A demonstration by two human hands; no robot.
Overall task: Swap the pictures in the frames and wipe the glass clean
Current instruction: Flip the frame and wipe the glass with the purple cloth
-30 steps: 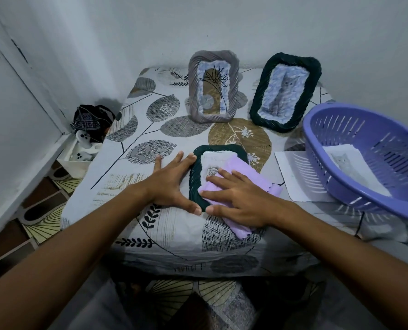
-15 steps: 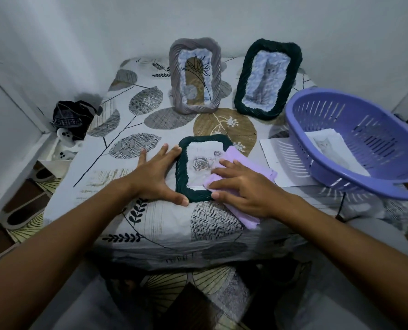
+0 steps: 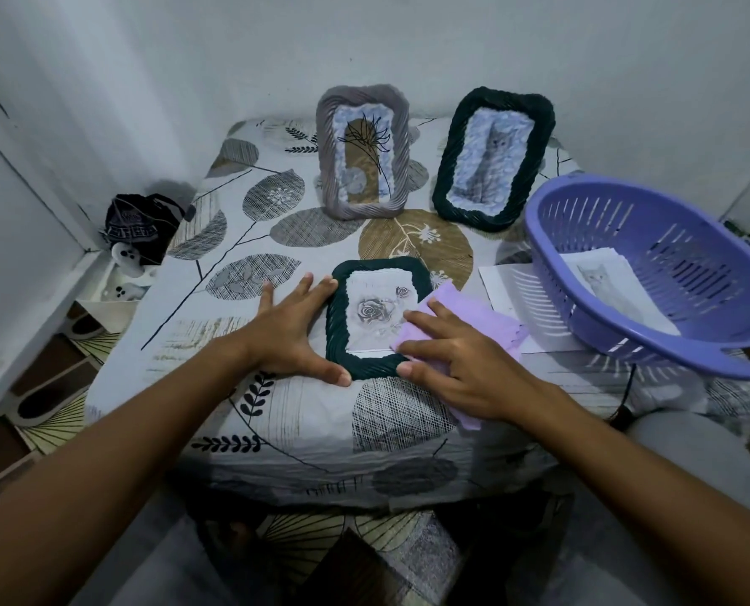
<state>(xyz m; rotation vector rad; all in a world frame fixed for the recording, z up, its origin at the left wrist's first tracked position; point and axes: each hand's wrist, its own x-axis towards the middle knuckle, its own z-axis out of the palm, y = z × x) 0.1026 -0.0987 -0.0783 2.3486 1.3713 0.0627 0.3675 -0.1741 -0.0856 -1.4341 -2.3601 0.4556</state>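
Now left hand (image 3: 286, 332) flat, fingers spread, thumb and fingertips touching left rim of dark green frame (image 3: 337, 325). Right hand (image 3: 460, 365) flat, fingers straight, pressing purple cloth (image 3: 473, 325) onto frame's right side. Frame lies flat near table (image 3: 277, 413) front edge, rose picture (image 3: 375, 312) uncovered. Bare cover between frame and front edge.

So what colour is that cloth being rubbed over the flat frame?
Pale purple. The cloth lies under the right hand; the head view shows it best.
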